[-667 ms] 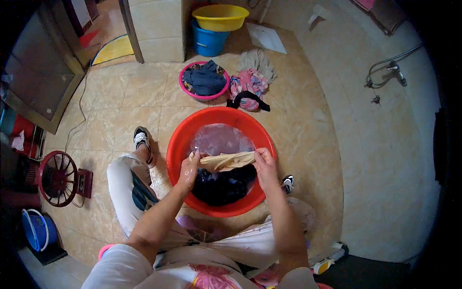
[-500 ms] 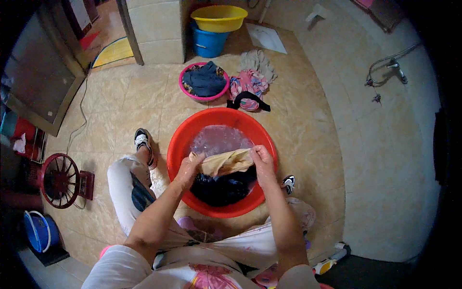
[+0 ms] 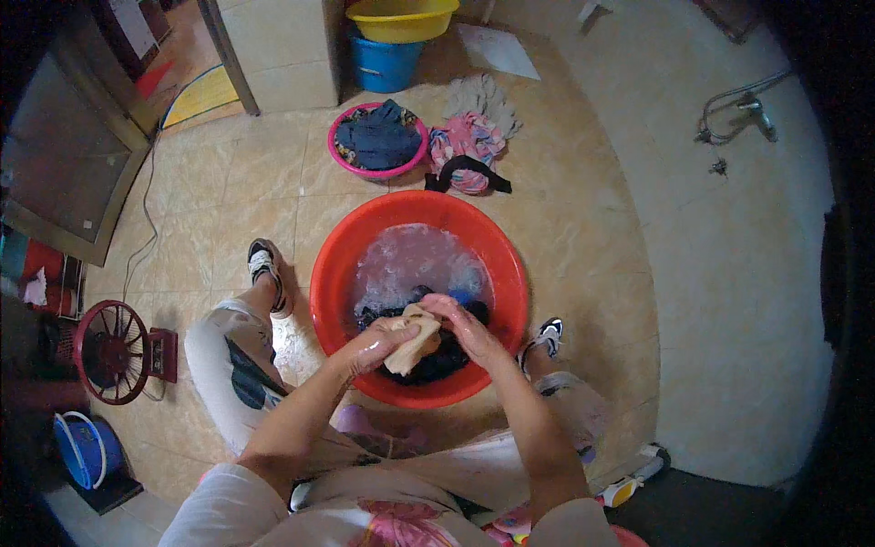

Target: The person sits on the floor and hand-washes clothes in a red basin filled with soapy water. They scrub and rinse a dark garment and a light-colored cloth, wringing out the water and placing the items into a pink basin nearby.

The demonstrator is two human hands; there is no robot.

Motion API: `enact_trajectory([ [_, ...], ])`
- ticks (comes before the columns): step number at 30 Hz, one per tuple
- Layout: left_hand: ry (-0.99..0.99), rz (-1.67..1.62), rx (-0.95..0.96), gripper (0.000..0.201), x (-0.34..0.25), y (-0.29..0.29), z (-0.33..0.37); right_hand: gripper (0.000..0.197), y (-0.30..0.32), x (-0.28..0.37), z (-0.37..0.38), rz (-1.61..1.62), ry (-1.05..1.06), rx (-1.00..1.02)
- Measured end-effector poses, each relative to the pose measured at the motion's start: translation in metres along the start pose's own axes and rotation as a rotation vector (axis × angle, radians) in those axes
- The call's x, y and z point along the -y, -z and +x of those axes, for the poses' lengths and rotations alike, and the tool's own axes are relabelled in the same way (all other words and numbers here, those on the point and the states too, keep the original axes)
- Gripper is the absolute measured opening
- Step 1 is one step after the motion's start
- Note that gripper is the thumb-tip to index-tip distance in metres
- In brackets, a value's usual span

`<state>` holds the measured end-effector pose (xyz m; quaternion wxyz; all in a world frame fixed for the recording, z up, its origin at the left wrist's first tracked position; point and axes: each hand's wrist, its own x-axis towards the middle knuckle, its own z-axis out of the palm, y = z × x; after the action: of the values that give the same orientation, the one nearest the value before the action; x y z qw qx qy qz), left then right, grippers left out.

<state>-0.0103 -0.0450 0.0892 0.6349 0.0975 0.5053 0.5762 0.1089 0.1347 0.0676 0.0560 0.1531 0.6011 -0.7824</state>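
A bunched beige cloth is gripped in my left hand above a large red basin. My right hand lies beside the cloth with its fingers stretched out flat, their tips at its upper end; whether they press on it I cannot tell. Below my hands, dark wet clothes lie in the basin, partly hidden by my hands. Foamy, cloudy water fills its far part.
Beyond the basin stand a pink basin of dark clothes and a pile of pink garments. Further back, a yellow basin rests on a blue bucket. At left are a dark red fan and another blue bucket.
The beige cloth, stretched between both hands before, is now bunched in my left hand. My right hand has moved left and loosened its grip. The view has shifted slightly.
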Motion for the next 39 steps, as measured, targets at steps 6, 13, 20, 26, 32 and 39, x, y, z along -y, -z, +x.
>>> enact_trajectory([
  [6,-0.070,-0.623,0.047,0.038,0.007,0.066,0.021,0.032,0.047,-0.054,0.029,-0.203,-0.252,-0.068],
  [13,0.128,-0.232,-0.686,0.026,0.060,0.135,0.114,0.020,0.110,-0.053,0.154,-0.128,-0.125,-0.248],
  [20,-0.253,-0.459,-0.828,0.010,0.135,0.192,0.195,0.029,0.114,-0.211,0.251,-0.976,-0.163,-0.871],
  [26,-0.114,-0.443,-0.998,0.018,0.111,0.172,0.222,0.042,0.142,-0.248,0.236,-0.975,-0.384,-0.451],
  [32,-0.194,-0.945,-0.513,0.048,0.100,0.167,0.237,0.019,0.026,-0.150,0.210,-0.553,0.143,-0.258],
  [39,-0.155,-0.604,-0.508,0.041,0.124,0.126,0.233,0.020,0.027,-0.123,0.223,-0.643,-0.389,-0.287],
])
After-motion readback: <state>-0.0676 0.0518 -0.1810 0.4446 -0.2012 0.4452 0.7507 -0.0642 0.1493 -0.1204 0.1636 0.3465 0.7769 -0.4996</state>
